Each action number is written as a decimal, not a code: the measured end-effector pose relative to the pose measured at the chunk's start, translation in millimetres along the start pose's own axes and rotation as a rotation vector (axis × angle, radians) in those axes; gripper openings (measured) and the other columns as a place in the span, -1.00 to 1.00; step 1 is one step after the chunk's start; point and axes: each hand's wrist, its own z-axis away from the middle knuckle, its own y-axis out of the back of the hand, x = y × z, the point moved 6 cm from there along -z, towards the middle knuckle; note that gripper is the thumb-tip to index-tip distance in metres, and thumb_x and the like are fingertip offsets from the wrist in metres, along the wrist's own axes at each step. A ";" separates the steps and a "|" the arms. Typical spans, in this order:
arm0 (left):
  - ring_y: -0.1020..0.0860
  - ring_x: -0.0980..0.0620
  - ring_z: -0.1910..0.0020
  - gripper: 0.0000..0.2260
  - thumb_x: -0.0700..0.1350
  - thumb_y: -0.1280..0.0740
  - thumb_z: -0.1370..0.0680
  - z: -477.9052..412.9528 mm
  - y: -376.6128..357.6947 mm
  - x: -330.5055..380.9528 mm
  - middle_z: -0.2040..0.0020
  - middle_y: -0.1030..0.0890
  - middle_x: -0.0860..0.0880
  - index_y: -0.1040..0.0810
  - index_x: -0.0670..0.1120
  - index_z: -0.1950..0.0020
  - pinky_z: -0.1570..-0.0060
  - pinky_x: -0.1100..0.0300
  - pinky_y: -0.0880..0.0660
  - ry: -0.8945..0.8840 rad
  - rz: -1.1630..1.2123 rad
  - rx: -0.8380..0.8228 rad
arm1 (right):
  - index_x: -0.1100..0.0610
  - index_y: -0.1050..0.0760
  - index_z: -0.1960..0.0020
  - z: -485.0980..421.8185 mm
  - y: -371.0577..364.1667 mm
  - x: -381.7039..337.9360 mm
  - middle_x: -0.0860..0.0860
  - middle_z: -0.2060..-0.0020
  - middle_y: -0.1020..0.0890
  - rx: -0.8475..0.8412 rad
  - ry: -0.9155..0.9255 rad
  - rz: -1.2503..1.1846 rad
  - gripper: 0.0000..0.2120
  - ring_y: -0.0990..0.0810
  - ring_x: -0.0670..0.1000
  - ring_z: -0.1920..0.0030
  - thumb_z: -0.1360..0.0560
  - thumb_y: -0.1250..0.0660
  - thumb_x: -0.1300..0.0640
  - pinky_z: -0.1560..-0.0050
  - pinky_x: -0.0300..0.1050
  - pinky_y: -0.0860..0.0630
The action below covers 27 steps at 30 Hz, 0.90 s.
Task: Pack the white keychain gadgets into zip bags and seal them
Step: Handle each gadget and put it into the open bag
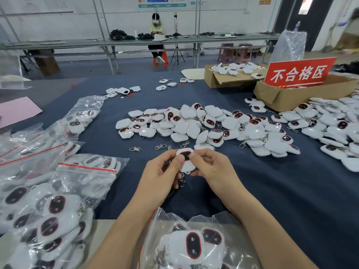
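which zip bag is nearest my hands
The zip bag of white keychain gadgets at the near table edge, just short of the left hand and right hand; the other zip bags lie piled on the left.

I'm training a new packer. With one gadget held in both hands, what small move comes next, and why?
Probably lower the white square keychain gadget, held by left hand and right hand, into the clear plastic zip bag between the forearms: it lies nearest, holds gadgets already, and looks unsealed.

dark blue table (252, 191) bears gadget pile (194, 125), bags (64, 191).
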 end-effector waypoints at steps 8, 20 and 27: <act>-0.59 0.07 0.30 -0.57 -0.22 -0.38 -0.61 -0.7 -4.0 3.2 0.06 -0.68 0.02 -0.60 0.40 -0.02 0.25 0.16 -0.63 -0.065 -0.059 -0.027 | 0.07 -0.63 -0.02 2.7 -1.2 -1.2 -0.03 0.14 -0.75 -0.038 0.023 -0.077 -0.93 -0.71 -0.08 0.09 -0.60 -0.36 0.18 0.07 -0.25 -0.62; -0.55 0.11 0.36 -0.82 -0.17 -0.41 -0.59 -3.7 -0.3 -2.1 0.15 -0.71 0.02 -0.65 0.07 -0.14 0.32 0.23 -0.58 0.008 -0.007 0.043 | 0.21 -0.59 -0.14 -0.1 -0.2 2.6 0.14 0.01 -0.73 -0.067 -0.033 -0.160 -0.86 -0.73 0.05 -0.01 -0.63 -0.32 0.20 0.04 -0.23 -0.63; -0.57 0.06 0.36 -0.81 -0.21 -0.40 -0.60 -2.9 2.5 -4.9 0.24 -0.66 -0.09 -0.66 0.10 0.04 0.34 0.17 -0.59 -0.027 -0.006 0.101 | 0.01 -0.54 -0.22 4.4 -6.1 -5.9 0.01 -0.07 -0.70 -0.163 0.086 -0.109 -0.76 -0.69 0.00 -0.10 -0.56 -0.35 0.04 -0.06 -0.11 -0.64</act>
